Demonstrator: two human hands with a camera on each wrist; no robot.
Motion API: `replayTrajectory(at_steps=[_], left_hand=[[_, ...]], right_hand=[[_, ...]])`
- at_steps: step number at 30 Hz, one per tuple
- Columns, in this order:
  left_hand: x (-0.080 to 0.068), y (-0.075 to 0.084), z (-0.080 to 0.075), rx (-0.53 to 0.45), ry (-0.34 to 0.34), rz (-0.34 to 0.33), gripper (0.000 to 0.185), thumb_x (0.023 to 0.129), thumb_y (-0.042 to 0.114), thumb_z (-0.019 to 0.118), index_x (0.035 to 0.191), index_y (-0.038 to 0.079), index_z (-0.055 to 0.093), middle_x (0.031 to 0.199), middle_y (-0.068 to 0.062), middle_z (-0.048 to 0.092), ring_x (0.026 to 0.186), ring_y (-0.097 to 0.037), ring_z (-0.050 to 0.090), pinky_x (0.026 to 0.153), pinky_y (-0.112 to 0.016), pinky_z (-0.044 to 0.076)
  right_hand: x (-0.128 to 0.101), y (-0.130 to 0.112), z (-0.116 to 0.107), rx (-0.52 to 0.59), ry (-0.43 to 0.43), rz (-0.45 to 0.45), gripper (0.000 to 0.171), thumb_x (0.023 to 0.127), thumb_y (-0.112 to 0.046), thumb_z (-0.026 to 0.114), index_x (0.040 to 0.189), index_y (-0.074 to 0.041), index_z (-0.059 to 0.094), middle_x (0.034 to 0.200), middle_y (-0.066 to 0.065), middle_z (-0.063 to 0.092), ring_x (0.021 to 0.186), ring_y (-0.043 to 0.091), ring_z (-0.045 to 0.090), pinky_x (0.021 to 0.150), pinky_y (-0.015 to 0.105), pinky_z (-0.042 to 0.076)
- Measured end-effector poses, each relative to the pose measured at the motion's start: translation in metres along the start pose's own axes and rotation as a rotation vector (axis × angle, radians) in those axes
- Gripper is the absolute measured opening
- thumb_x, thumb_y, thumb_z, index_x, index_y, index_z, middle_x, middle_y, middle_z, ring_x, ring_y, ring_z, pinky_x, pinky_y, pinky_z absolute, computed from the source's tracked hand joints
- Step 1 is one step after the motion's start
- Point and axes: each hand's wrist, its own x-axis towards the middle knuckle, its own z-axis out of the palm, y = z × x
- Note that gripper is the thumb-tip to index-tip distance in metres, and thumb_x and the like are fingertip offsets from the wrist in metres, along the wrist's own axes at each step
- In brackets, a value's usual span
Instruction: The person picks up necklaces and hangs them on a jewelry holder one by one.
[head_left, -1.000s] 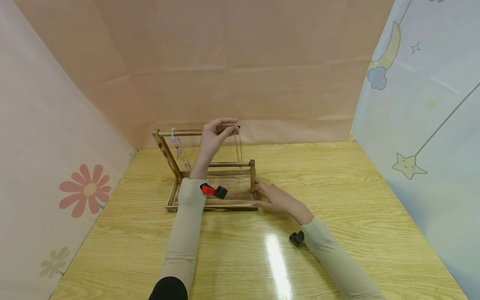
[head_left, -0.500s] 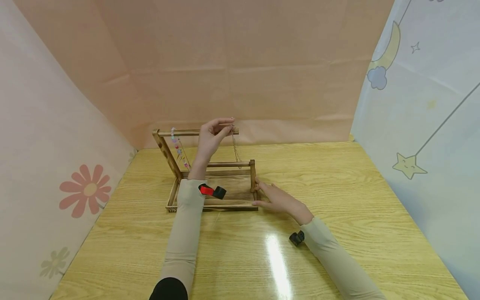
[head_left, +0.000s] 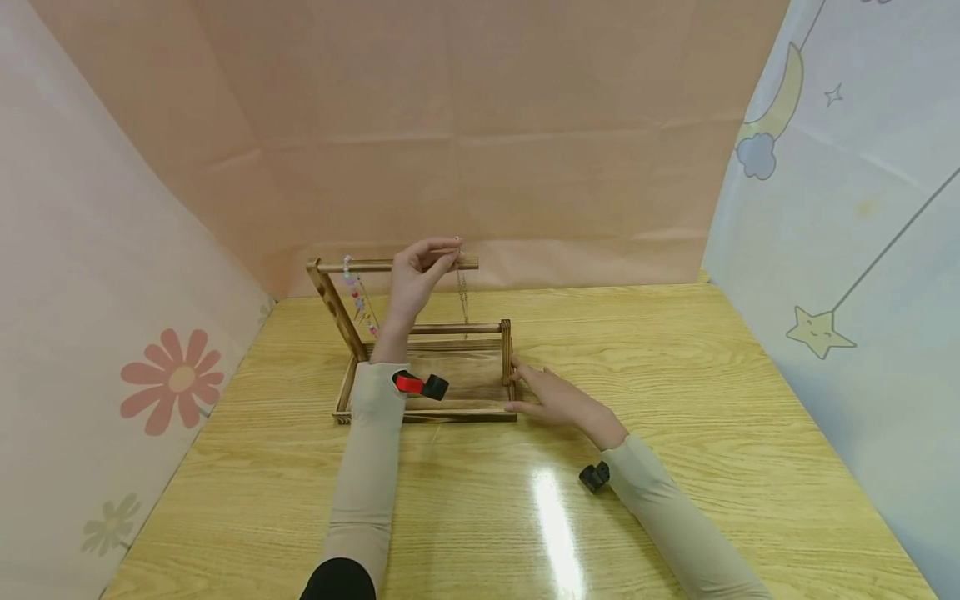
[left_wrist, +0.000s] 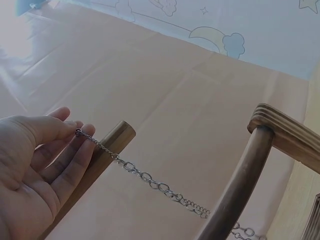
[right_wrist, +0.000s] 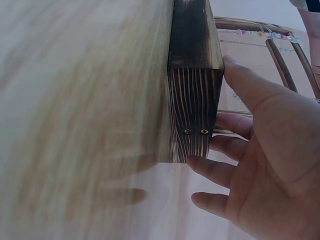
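Observation:
A wooden jewelry stand [head_left: 457, 417] has a tray base, a lower bar [head_left: 450, 329] and a higher bar [head_left: 360, 266] with a free right end. My left hand [head_left: 413, 279] pinches one end of a silver chain [left_wrist: 155, 185] between thumb and index finger. The chain crosses near the higher bar's free end and hangs down past the lower bar; whether it loops round the higher bar I cannot tell. My right hand [head_left: 562, 402] touches the stand's right end, thumb at the front corner and extended, spread fingers by its screwed end face [right_wrist: 195, 110].
Colorful beaded jewelry [head_left: 356, 296] hangs from the higher bar's left part, beside the slanted left post [head_left: 337, 312]. The stand sits on a wood-grain table [head_left: 645, 358]. A peach backdrop [head_left: 525, 150] rises behind, with printed cloth walls on both sides.
My left hand has moved a little to the left along the higher bar, bringing the chain with it, and the bar's free end now shows. The right hand keeps its place.

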Motion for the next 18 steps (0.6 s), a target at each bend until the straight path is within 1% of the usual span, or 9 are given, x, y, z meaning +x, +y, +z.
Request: replayTrajectory(at_steps=[5, 8, 13, 14, 16, 18], left_hand=[[-0.0007, -0.0008, -0.0021, -0.016, 0.014, -0.005, 0.022, 0.087, -0.005, 0.058, 0.107, -0.015, 0.06, 0.095, -0.006, 0.069, 0.089, -0.033, 0.065, 0.08, -0.032, 0.055], [-0.0014, -0.0014, -0.0034, -0.017, 0.018, 0.001, 0.022, 0.087, -0.005, 0.058, 0.107, -0.014, 0.061, 0.095, -0.003, 0.07, 0.089, -0.033, 0.065, 0.08, -0.033, 0.055], [-0.003, -0.0017, -0.0056, -0.016, 0.026, 0.007, 0.022, 0.087, -0.006, 0.058, 0.107, -0.014, 0.061, 0.094, 0.001, 0.07, 0.089, -0.031, 0.065, 0.08, -0.032, 0.055], [-0.0031, -0.002, -0.0061, -0.016, 0.027, 0.008, 0.022, 0.087, -0.006, 0.058, 0.107, -0.014, 0.061, 0.094, 0.0, 0.07, 0.089, -0.031, 0.065, 0.08, -0.032, 0.055], [-0.0032, -0.0034, -0.007, -0.017, 0.031, 0.011, 0.022, 0.087, -0.006, 0.059, 0.107, -0.015, 0.06, 0.094, -0.006, 0.07, 0.088, -0.03, 0.066, 0.08, -0.032, 0.055], [-0.0025, -0.0083, -0.0085, -0.016, 0.036, 0.016, 0.022, 0.087, -0.005, 0.059, 0.107, -0.015, 0.06, 0.096, -0.015, 0.069, 0.087, -0.03, 0.066, 0.08, -0.033, 0.055]], right_hand=[[0.0002, 0.0, -0.0001, 0.001, -0.003, 0.002, 0.087, 0.09, -0.047, 0.055, 0.149, -0.006, 0.006, 0.133, 0.004, 0.053, 0.116, 0.023, 0.055, 0.113, 0.053, 0.011], [0.0003, -0.0001, -0.0003, -0.004, -0.005, 0.008, 0.087, 0.09, -0.048, 0.054, 0.149, -0.007, 0.006, 0.133, 0.003, 0.052, 0.117, 0.023, 0.055, 0.114, 0.053, 0.011], [0.0004, 0.0005, -0.0002, 0.005, 0.006, -0.013, 0.084, 0.09, -0.045, 0.056, 0.148, -0.005, 0.011, 0.133, 0.005, 0.052, 0.117, 0.026, 0.054, 0.113, 0.055, 0.012], [0.0005, 0.0006, -0.0002, 0.005, 0.006, -0.014, 0.083, 0.09, -0.045, 0.056, 0.148, -0.005, 0.012, 0.133, 0.005, 0.052, 0.117, 0.026, 0.054, 0.112, 0.056, 0.012], [0.0007, 0.0009, -0.0002, 0.006, 0.007, -0.013, 0.082, 0.09, -0.044, 0.056, 0.148, -0.005, 0.014, 0.134, 0.005, 0.052, 0.118, 0.026, 0.054, 0.113, 0.055, 0.012], [0.001, 0.0009, -0.0004, 0.004, 0.005, -0.01, 0.082, 0.09, -0.044, 0.056, 0.148, -0.005, 0.014, 0.134, 0.005, 0.051, 0.118, 0.025, 0.054, 0.113, 0.055, 0.011]])
